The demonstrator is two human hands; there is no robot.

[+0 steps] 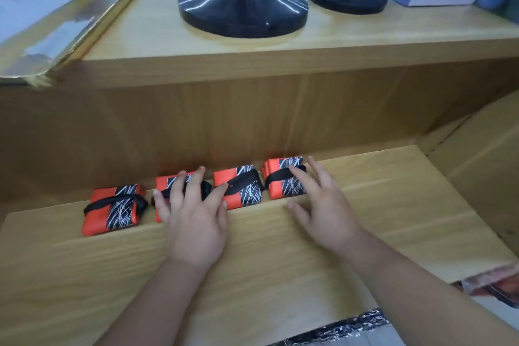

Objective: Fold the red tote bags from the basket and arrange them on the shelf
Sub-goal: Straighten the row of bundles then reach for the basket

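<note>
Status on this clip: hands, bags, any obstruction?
Left hand open, flat on second bag. Right hand open, fingertips at fourth bag. Four folded bags in row on lower shelf. Nothing obstructing.

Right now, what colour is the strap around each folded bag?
Black. Each strap wraps a red folded bag beside a black panel with white scribbles, seen in the head view.

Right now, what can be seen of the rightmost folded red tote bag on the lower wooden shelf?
The rightmost folded red tote bag is a flat orange-red fabric packet with a black panel of white scribbled lines and a black strap wrapped across it. It lies at the back of the lower wooden shelf, ending a row of four. The right hand's fingertips rest on it.
</note>
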